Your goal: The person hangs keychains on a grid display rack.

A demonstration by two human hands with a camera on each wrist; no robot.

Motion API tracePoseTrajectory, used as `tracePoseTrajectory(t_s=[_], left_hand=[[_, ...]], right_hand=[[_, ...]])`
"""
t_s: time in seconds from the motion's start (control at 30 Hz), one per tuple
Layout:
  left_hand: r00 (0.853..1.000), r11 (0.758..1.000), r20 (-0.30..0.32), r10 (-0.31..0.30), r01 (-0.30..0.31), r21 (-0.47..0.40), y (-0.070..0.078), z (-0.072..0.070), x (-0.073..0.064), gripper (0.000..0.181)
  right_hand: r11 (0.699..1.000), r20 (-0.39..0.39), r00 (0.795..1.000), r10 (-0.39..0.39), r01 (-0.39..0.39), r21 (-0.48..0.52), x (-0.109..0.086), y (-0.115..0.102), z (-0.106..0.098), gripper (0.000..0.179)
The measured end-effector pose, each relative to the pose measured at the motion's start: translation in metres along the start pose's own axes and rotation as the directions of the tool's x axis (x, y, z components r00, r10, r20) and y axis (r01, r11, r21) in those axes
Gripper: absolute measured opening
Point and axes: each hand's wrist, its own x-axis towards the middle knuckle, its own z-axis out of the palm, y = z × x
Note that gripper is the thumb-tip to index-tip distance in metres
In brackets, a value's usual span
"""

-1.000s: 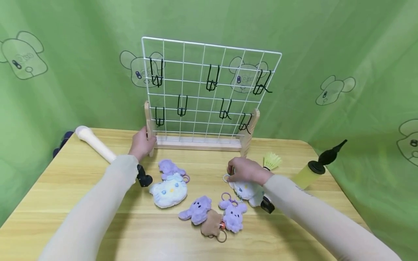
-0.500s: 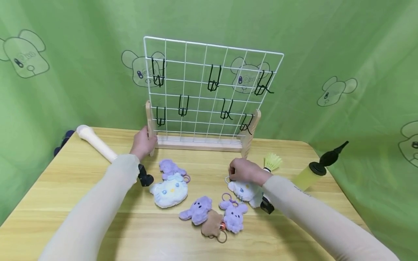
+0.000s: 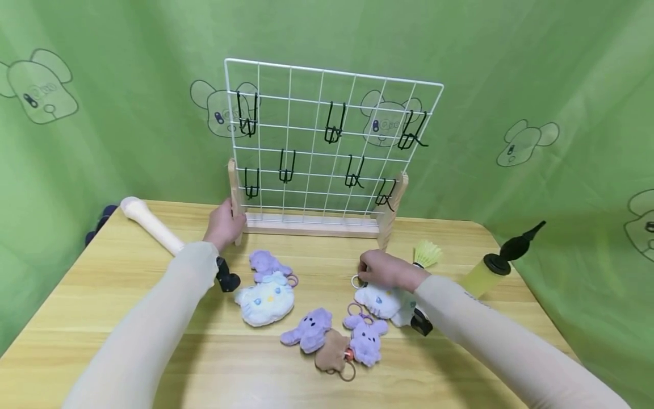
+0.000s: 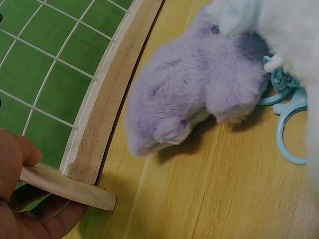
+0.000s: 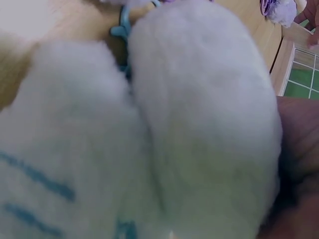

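Note:
My left hand point(image 3: 225, 224) grips the left wooden upright of a white wire grid rack point(image 3: 311, 226); in the left wrist view its thumb and fingers lie on either side of the wooden foot point(image 4: 75, 189). My right hand point(image 3: 385, 267) has curled fingers at the top of a white cat-face plush keychain point(image 3: 378, 301), whose pale ring point(image 3: 355, 281) shows beside the fingertips. The fingertips themselves are hidden in the head view. White fur of that plush point(image 5: 209, 99) fills the right wrist view. Near my left hand lie a purple plush point(image 3: 265, 264) and another white cat-face plush point(image 3: 268, 301).
Black hooks point(image 3: 247, 122) hang on the grid. Two purple plush keychains point(image 3: 311, 329) point(image 3: 365, 342) and a brown one point(image 3: 331, 350) lie at front centre. A yellow shuttlecock point(image 3: 426, 253) and a yellow black-topped bottle point(image 3: 480, 278) are right; a pale stick point(image 3: 153, 224) is left.
The white plush and its ring have shifted slightly under my right hand, whose fingers have curled in more. My left hand keeps its grip on the rack.

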Motion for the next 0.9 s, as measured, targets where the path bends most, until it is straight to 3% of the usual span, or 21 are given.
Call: tracePoseTrajectory(t_s=[0.17, 0.3, 0.53, 0.7, 0.9], left_hand=[[1.000, 1.000, 0.001, -0.003, 0.003, -0.008, 0.0012, 0.0000, 0.0006, 0.059], [1.000, 1.000, -0.005, 0.015, -0.015, -0.002, 0.0000, -0.0008, 0.0018, 0.058], [0.997, 0.995, 0.023, 0.071, -0.072, 0.066, -0.0020, -0.0025, 0.0007, 0.050], [0.996, 0.996, 0.046, 0.073, -0.076, 0.057, -0.0014, -0.0041, -0.0026, 0.051], [0.994, 0.994, 0.064, 0.084, -0.088, 0.064, -0.0054, -0.0036, -0.0034, 0.051]], right_hand=[[0.996, -0.034, 0.996, -0.083, 0.084, 0.021, -0.0028, 0.0018, -0.0024, 0.008], [0.992, -0.060, 0.993, -0.104, 0.108, 0.067, -0.0021, 0.0035, -0.0024, 0.008], [0.980, -0.100, 0.990, -0.096, 0.112, 0.166, -0.0032, 0.0082, -0.0039, 0.014], [0.959, -0.140, 0.986, -0.094, 0.127, 0.252, -0.0056, 0.0094, -0.0034, 0.014], [0.948, -0.222, 0.972, -0.080, 0.143, 0.284, -0.0079, 0.0076, 0.0039, 0.016]])
